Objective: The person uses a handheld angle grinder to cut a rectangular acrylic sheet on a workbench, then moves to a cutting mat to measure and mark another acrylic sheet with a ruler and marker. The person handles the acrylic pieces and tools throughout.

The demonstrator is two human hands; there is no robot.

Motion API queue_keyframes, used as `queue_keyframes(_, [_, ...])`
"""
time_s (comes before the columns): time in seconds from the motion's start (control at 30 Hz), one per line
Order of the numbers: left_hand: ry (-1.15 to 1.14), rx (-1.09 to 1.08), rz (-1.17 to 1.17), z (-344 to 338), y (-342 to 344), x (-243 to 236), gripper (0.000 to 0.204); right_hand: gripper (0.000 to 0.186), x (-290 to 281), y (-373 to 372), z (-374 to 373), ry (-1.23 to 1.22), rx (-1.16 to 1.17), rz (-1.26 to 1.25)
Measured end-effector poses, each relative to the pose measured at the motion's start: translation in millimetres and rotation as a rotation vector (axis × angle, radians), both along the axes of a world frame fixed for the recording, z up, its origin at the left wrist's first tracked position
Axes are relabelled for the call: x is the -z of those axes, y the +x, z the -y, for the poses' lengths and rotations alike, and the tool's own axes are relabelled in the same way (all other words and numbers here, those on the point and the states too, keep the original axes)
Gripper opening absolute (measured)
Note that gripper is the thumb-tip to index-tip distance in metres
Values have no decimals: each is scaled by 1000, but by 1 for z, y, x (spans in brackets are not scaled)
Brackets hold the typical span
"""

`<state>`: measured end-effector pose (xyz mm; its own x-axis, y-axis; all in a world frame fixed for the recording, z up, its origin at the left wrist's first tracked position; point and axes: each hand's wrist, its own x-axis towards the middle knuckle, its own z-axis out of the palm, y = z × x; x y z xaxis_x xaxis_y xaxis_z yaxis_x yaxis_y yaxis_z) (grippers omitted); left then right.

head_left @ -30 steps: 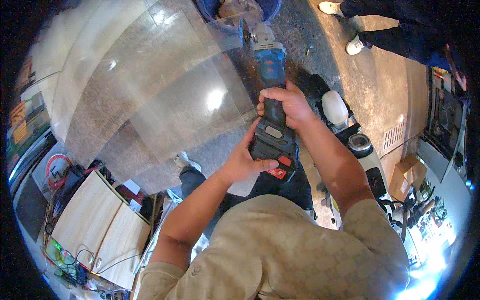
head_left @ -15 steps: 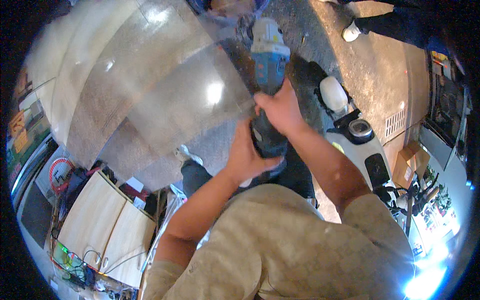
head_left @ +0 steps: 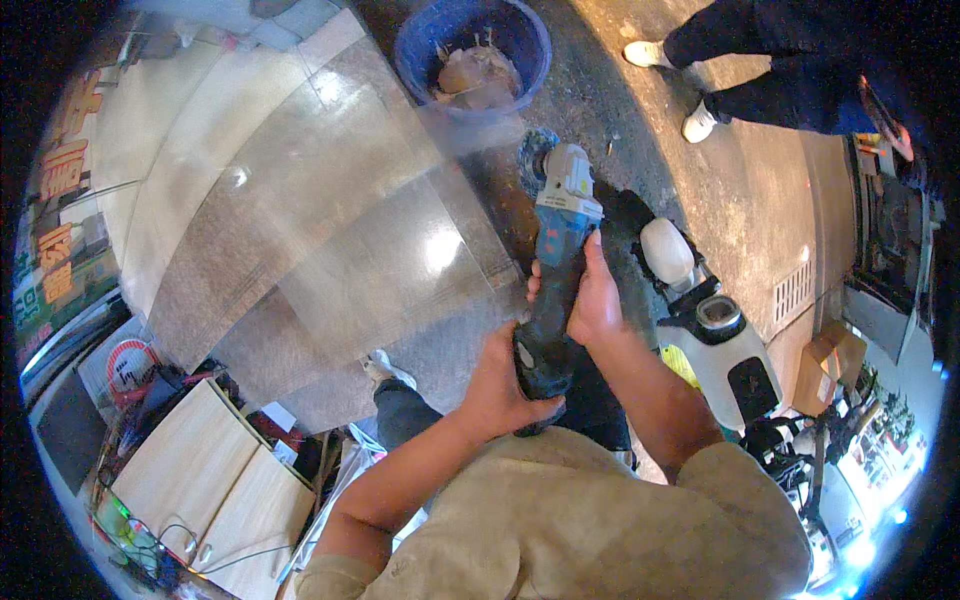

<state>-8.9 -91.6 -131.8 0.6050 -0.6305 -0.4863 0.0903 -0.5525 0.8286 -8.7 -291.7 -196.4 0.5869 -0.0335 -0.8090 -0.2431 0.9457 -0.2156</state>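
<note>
Head view: I am grasping a blue and black angle grinder (head_left: 562,237) with both hands, held out in front of me, its grey head (head_left: 568,178) pointing away. My right hand (head_left: 597,305) has its fingers wrapped around the slim body; my left hand (head_left: 492,385) is curled about the thicker rear end. To handle it well, I judge I should keep both grips firm, every finger behind that grey head, and the rear end from pressing into my tan shirt (head_left: 590,510), which lies close. The disc (head_left: 532,165) sits on the head's left side, apart from my fingers; I cannot tell whether it is turning.

As for edges, a large glossy surface (head_left: 340,235) ends just left of the tool, its edge slanting down from near the blue tub (head_left: 540,88). On my right stands a white scooter (head_left: 703,350); farther off are another person's white shoes (head_left: 699,122). The dark floor (head_left: 612,165) between surface and scooter seems my best room, for small turns only.
</note>
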Motion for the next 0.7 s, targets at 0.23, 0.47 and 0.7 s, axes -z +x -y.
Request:
queue_keyframes(0.23, [103,30,0,13,-8,2,116,82,-3,11,0,-123,-58,-52])
queue_keyframes(0.47, [46,44,80,10,-11,11,123,81,1,11,5,-165,-115,-105])
queue_keyframes(0.7, [-1,70,43,5,-12,14,137,75,13,9,15,-218,-134,-32])
